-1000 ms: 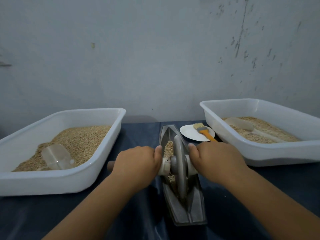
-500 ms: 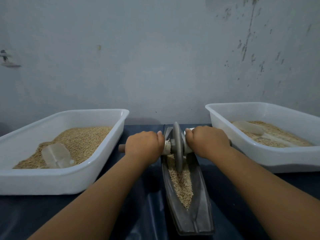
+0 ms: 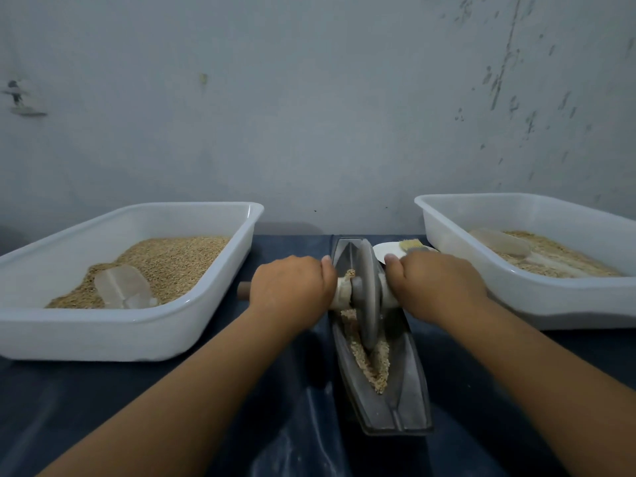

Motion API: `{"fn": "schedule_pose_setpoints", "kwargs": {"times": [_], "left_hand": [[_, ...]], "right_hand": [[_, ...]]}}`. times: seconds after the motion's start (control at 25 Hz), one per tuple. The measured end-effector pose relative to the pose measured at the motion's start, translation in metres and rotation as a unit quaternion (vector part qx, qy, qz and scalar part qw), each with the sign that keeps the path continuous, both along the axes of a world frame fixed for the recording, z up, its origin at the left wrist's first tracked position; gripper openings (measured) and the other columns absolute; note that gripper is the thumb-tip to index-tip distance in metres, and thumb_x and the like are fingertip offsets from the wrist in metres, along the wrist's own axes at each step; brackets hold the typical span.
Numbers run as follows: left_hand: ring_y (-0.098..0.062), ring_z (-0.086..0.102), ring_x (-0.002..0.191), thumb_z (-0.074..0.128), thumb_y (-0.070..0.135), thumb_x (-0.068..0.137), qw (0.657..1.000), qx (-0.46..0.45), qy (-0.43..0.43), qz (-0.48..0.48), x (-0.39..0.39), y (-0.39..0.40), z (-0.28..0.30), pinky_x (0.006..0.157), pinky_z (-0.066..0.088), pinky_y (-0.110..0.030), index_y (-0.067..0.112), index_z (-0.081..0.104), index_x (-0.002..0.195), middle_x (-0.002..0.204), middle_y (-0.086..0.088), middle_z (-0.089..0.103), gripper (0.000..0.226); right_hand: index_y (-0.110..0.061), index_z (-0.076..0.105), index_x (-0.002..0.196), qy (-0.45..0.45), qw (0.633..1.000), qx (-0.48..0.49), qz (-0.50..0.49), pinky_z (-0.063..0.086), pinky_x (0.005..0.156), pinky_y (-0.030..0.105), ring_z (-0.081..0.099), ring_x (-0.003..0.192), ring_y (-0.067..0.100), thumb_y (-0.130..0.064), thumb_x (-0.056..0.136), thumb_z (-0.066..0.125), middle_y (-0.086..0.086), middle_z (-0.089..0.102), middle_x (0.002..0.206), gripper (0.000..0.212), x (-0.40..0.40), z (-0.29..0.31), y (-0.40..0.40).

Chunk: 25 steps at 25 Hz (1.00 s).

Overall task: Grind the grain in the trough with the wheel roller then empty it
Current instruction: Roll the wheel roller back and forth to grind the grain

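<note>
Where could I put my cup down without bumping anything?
Bare dark table lies near you, in front of the left tub. Around the trough, both hands and the small plate crowd in.

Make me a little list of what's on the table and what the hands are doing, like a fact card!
left hand: grips the roller's handle on its side
right hand: grips the handle on the other side
wheel roller: upright in the trough, about the middle
trough: dark, long, between the tubs
grain: lies in the trough's near part
left tub: white, holds grain and a clear scoop
right tub: white, holds grain and a scoop
small plate: behind the hands, with a brush on it
</note>
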<state>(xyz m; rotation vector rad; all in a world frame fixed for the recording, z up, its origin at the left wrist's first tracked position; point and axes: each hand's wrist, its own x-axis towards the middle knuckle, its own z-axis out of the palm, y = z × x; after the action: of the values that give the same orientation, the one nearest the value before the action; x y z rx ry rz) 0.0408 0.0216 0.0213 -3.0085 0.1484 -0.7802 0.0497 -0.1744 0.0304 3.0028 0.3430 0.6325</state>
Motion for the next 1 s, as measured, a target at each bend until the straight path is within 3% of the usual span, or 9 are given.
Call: {"fn": "schedule_pose_setpoints", "kwargs": {"times": [0.16, 0.24, 0.36, 0.56, 0.64, 0.72, 0.76, 0.88, 1.0], "left_hand": [[-0.028, 0.052, 0.075, 0.047, 0.018, 0.093, 0.987, 0.151, 0.036, -0.031, 0.039, 0.004, 0.013, 0.060, 0.042, -0.037, 0.010, 0.045, 0.120, 0.094, -0.009, 0.058, 0.028], [-0.027, 0.047, 0.072, 0.055, 0.017, 0.088, 0.985, 0.157, 0.056, -0.047, 0.040, 0.002, 0.017, 0.058, 0.039, -0.036, 0.011, 0.043, 0.116, 0.085, -0.006, 0.048, 0.031], [-0.022, 0.045, 0.066, 0.051, 0.015, 0.090, 0.982, 0.164, 0.068, -0.059, 0.016, -0.002, 0.016, 0.055, 0.037, -0.034, 0.016, 0.036, 0.095, 0.074, 0.000, 0.036, 0.016], [-0.019, 0.032, 0.053, 0.051, 0.018, 0.087, 0.973, 0.195, 0.019, -0.122, -0.029, 0.009, 0.009, 0.044, 0.022, -0.027, 0.018, 0.025, 0.105, 0.066, 0.000, 0.023, 0.031], [-0.017, 0.030, 0.051, 0.039, 0.025, 0.094, 0.987, 0.138, 0.004, -0.078, -0.024, 0.004, 0.006, 0.045, 0.020, -0.027, 0.015, 0.039, 0.102, 0.064, 0.000, 0.029, 0.012], [-0.016, 0.038, 0.051, 0.024, 0.034, 0.100, 0.998, 0.048, -0.033, -0.018, -0.003, 0.000, 0.003, 0.049, 0.029, -0.029, 0.015, 0.054, 0.080, 0.061, 0.001, 0.041, 0.040], [-0.018, 0.045, 0.053, 0.024, 0.034, 0.101, 0.998, 0.039, -0.039, -0.012, 0.010, -0.001, 0.002, 0.052, 0.036, -0.031, 0.014, 0.057, 0.079, 0.063, 0.000, 0.047, 0.044], [-0.027, 0.053, 0.072, 0.040, 0.019, 0.098, 0.994, 0.112, 0.001, -0.018, 0.045, 0.002, 0.007, 0.060, 0.044, -0.037, 0.009, 0.051, 0.117, 0.090, -0.008, 0.061, 0.024], [-0.025, 0.046, 0.070, 0.047, 0.016, 0.093, 0.992, 0.112, 0.049, -0.033, 0.049, 0.007, 0.013, 0.059, 0.045, -0.037, 0.014, 0.042, 0.109, 0.093, -0.007, 0.058, 0.017]], "right_hand": [[-0.021, 0.053, 0.076, -0.004, 0.994, 0.107, -0.026, 0.041, 0.068, 0.036, 0.050, 0.073, 0.028, -0.044, 0.101, 0.017, 0.014, 0.067, 0.093, 0.050, 0.043, 0.004, 0.011], [-0.016, 0.051, 0.076, 0.046, 0.997, 0.067, -0.016, 0.039, 0.068, 0.035, 0.052, 0.074, 0.028, -0.039, 0.102, 0.022, 0.015, 0.066, 0.096, 0.046, 0.042, 0.009, 0.009], [-0.009, 0.048, 0.107, 0.083, 0.986, -0.141, 0.015, 0.039, 0.064, 0.036, 0.058, 0.092, 0.032, -0.016, 0.094, 0.051, 0.014, 0.059, 0.107, 0.015, 0.022, 0.014, 0.000], [-0.019, 0.030, 0.080, 0.153, 0.988, -0.014, 0.021, 0.047, 0.056, 0.033, 0.049, 0.060, 0.016, -0.009, 0.083, 0.065, -0.003, 0.041, 0.073, 0.036, -0.015, 0.013, -0.015], [-0.013, 0.040, 0.099, 0.126, 0.992, -0.024, 0.019, 0.047, 0.059, 0.034, 0.058, 0.078, 0.024, -0.010, 0.085, 0.061, 0.000, 0.047, 0.082, 0.026, -0.010, 0.009, -0.012], [-0.012, 0.044, 0.114, 0.077, 0.996, -0.040, 0.003, 0.043, 0.064, 0.036, 0.058, 0.091, 0.031, -0.016, 0.091, 0.052, 0.010, 0.057, 0.103, 0.024, 0.005, 0.001, -0.006], [-0.012, 0.049, 0.105, 0.058, 0.998, -0.021, -0.001, 0.042, 0.067, 0.036, 0.057, 0.087, 0.031, -0.023, 0.097, 0.044, 0.013, 0.060, 0.105, 0.014, 0.014, 0.005, -0.002], [-0.020, 0.047, 0.065, 0.012, 0.995, 0.097, -0.023, 0.040, 0.066, 0.035, 0.052, 0.071, 0.027, -0.042, 0.103, 0.020, 0.012, 0.066, 0.088, 0.051, 0.041, 0.009, 0.010], [-0.018, 0.052, 0.076, 0.012, 0.997, 0.072, -0.019, 0.040, 0.068, 0.035, 0.055, 0.077, 0.031, -0.041, 0.102, 0.022, 0.014, 0.066, 0.093, 0.047, 0.047, 0.013, 0.013]]}}
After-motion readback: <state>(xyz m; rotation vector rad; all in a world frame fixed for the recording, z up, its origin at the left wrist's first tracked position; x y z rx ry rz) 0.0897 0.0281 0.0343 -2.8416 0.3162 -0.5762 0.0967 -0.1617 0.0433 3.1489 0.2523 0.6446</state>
